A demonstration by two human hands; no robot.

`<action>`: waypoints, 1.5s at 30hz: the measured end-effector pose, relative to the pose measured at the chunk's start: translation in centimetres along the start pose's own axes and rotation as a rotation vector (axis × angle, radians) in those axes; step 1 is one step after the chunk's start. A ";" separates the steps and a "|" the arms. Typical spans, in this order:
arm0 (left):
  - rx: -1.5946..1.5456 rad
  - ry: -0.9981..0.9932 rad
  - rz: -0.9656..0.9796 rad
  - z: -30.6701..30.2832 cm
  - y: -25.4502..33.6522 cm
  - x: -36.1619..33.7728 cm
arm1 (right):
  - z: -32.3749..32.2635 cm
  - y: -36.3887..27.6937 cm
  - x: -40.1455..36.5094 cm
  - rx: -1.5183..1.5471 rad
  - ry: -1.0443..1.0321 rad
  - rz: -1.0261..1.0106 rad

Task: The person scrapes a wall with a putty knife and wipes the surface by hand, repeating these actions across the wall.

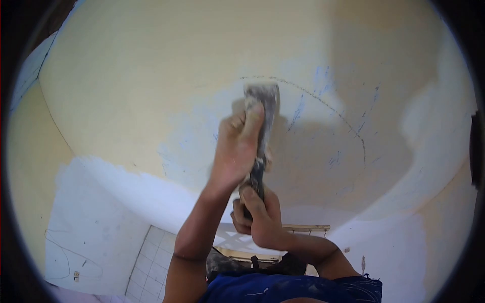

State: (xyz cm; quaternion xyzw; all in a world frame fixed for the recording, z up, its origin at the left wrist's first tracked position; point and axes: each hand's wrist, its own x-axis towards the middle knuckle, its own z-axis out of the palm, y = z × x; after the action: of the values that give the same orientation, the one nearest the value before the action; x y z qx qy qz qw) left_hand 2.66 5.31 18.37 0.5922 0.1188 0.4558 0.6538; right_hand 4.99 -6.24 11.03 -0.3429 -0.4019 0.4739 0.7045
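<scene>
A scraper point(271, 98) with a wide, smeared metal blade and a dark handle points up the wall point(151, 65). My left hand point(236, 144) is closed on the blade part, its thumb lying along the metal. Lower down, my right hand point(260, 214) wraps round the dark handle. The blade's upper edge is at or very near the wall, just under a dark curved line point(323, 103); contact cannot be made out. Around the blade the yellowish paint shows bluish-white patches and dark scuffs.
White paint point(131, 189) covers the lower wall. A wooden hook rail point(308, 228) sits behind my right forearm. At lower left are a wall socket point(77, 276), a loose wire point(50, 242) and a tiled surface point(151, 257). My shadow falls across the wall's right side.
</scene>
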 end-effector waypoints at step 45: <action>0.079 -0.155 0.078 5.6 4.8 3.4 | -0.2 -6.7 0.6 0.002 -0.020 -0.132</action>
State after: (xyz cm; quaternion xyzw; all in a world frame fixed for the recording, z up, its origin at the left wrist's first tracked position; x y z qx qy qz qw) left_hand 6.31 3.51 25.43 0.6551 0.0627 0.4287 0.6189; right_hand 7.91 -7.84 16.92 -0.3104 -0.4301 0.4302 0.7305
